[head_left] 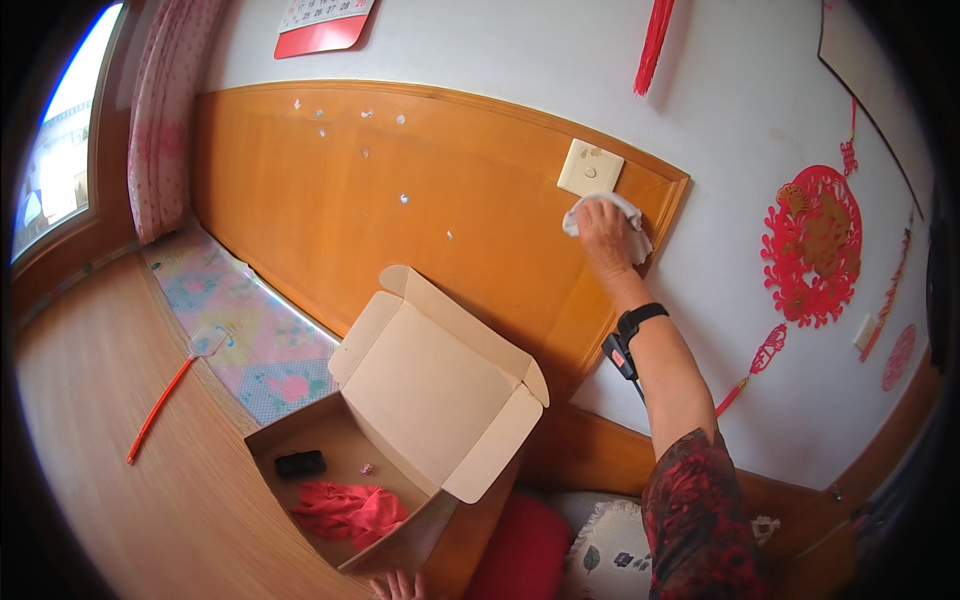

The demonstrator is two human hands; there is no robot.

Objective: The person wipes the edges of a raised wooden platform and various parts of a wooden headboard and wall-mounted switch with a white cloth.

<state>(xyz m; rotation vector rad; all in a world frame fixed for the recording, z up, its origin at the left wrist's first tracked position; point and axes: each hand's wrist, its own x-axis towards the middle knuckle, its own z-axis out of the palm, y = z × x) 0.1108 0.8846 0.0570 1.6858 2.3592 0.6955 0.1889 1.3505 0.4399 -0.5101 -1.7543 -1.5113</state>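
Note:
My right hand [604,238] is closed on a white cloth [632,214] and presses it to the orange-brown wood panel [500,190], just below a cream wall switch [590,168]. A black band with a small device [622,345] circles my right wrist. At the lower edge my left hand [398,586] shows only its fingers, laid over the table's edge near the corner of an opened cardboard box [430,360]. Inside the box lie a red cloth [350,512], a black object [300,464] and a tiny pink piece [367,469].
On the wooden table [110,400] lies a fly swatter [163,405] with a red handle, beside a patterned cloth [250,320]. A red stool cushion [520,550] and a floral cushion [612,550] sit below. Red hanging ornaments [815,245] decorate the right wall; a curtain [165,130] hangs left.

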